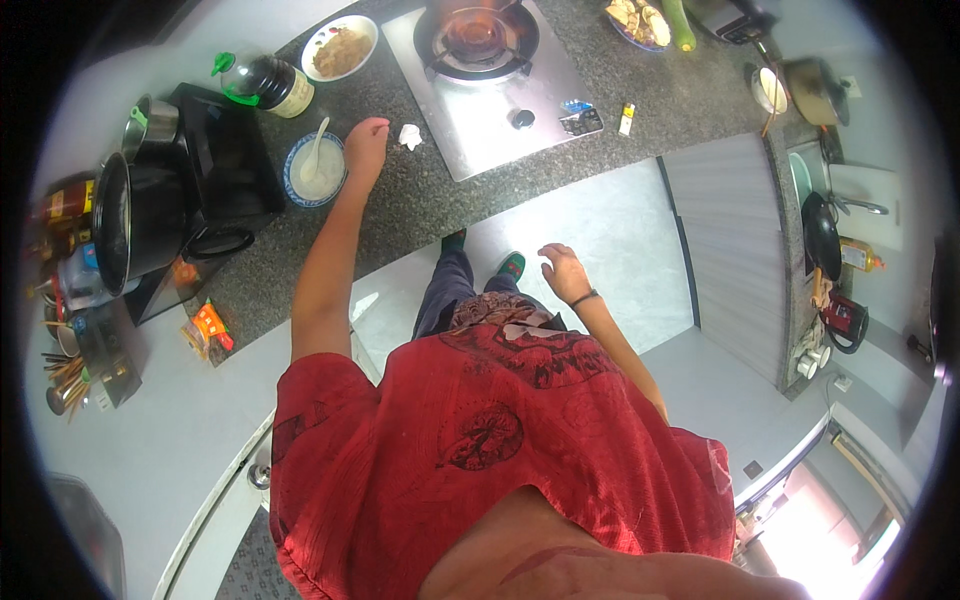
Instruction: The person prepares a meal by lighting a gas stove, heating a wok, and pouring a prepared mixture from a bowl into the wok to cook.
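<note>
My left hand (366, 152) is over the granite worktop, just right of a blue-rimmed bowl (327, 190). Its fingers point toward a crumpled white tissue (410, 136) and look bunched; whether anything is between them is hidden. The bowl holds a pale, whitish content, and a white spoon (310, 160) leans in it. Low in front of my body, my right hand (568, 279) hangs in the air with fingers loosely bent and nothing in it. Ahead is a steel gas hob (480, 120), where an orange glow shows inside the dark round burner area (478, 66).
A soy-sauce-like bottle (289, 88) and a bowl of brownish food (342, 54) stand beyond my left hand. Black pots (154, 217) crowd the left. A lighter (626, 119), a plate of cut pieces (637, 24) and a green vegetable (679, 26) lie to the right. A wok (821, 236) is by the sink.
</note>
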`<move>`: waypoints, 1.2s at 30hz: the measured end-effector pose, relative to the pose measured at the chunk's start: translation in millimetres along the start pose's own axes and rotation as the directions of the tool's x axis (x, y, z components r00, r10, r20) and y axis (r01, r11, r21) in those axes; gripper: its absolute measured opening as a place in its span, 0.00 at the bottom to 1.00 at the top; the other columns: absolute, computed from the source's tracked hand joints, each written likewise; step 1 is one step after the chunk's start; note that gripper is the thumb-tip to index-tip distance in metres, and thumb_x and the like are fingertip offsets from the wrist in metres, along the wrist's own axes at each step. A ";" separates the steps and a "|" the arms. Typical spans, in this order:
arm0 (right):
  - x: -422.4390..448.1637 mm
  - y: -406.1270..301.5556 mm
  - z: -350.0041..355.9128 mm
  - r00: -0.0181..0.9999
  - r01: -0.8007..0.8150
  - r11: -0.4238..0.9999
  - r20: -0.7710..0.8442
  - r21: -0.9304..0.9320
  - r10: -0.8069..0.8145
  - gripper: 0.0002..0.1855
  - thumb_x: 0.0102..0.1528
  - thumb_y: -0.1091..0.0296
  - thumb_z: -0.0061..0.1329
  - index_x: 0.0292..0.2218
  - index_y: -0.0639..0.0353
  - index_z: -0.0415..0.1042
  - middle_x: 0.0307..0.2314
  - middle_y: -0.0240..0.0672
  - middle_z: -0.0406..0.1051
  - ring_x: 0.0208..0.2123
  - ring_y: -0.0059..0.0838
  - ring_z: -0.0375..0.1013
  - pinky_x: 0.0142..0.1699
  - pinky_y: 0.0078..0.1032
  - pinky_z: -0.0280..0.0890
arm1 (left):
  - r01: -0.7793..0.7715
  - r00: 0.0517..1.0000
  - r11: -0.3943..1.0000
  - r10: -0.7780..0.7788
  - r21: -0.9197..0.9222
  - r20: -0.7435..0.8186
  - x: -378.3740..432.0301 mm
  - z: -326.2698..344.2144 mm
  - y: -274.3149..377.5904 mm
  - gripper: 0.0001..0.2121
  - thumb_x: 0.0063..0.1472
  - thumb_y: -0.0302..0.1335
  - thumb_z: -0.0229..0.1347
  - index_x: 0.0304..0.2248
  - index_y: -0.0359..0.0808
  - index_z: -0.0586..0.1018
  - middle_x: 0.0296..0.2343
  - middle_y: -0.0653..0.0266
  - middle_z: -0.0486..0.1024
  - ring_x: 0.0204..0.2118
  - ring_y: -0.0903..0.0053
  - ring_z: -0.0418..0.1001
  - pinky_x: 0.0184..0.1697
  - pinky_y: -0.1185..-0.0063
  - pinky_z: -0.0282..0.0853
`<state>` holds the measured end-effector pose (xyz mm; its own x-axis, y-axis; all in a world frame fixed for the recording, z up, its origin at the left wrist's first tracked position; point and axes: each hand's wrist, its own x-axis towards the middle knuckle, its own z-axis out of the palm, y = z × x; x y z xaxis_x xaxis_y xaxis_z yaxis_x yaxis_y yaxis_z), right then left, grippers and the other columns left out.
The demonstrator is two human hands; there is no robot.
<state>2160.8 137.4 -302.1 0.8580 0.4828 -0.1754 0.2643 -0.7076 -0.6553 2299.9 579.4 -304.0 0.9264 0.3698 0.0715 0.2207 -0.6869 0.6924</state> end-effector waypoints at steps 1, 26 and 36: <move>-0.5 0.5 -0.2 1.000 -0.020 1.000 0.015 0.007 0.020 0.12 0.47 0.74 0.47 0.36 0.58 0.71 0.37 0.42 0.69 0.43 0.45 0.66 0.48 0.35 0.62 | -0.013 1.000 0.998 0.012 0.055 0.014 -1.9 0.6 16.4 0.08 0.53 0.30 0.54 0.33 0.38 0.79 0.27 0.61 0.77 0.31 0.70 0.74 0.35 0.75 0.68; -17.2 11.1 4.2 0.992 -0.045 0.999 0.114 -0.012 0.046 0.13 0.48 0.72 0.46 0.38 0.58 0.71 0.36 0.44 0.69 0.42 0.45 0.67 0.48 0.35 0.63 | -0.102 0.994 0.940 0.105 0.325 0.008 -48.0 9.8 7.8 0.05 0.49 0.29 0.58 0.25 0.40 0.76 0.24 0.66 0.72 0.33 0.64 0.69 0.36 0.67 0.61; -42.8 27.3 2.7 0.987 -0.103 0.995 0.124 -0.013 0.104 0.14 0.48 0.70 0.46 0.39 0.58 0.71 0.35 0.44 0.70 0.40 0.45 0.68 0.46 0.36 0.64 | -0.109 0.993 0.943 0.115 0.316 -0.001 -68.6 6.2 28.9 0.06 0.48 0.29 0.59 0.26 0.39 0.74 0.24 0.64 0.72 0.33 0.64 0.70 0.34 0.66 0.62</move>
<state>2130.1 98.8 -314.4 0.8194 0.4669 -0.3325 0.1799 -0.7603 -0.6242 2244.6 530.3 -293.3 0.9452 0.2890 0.1516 0.2036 -0.8852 0.4182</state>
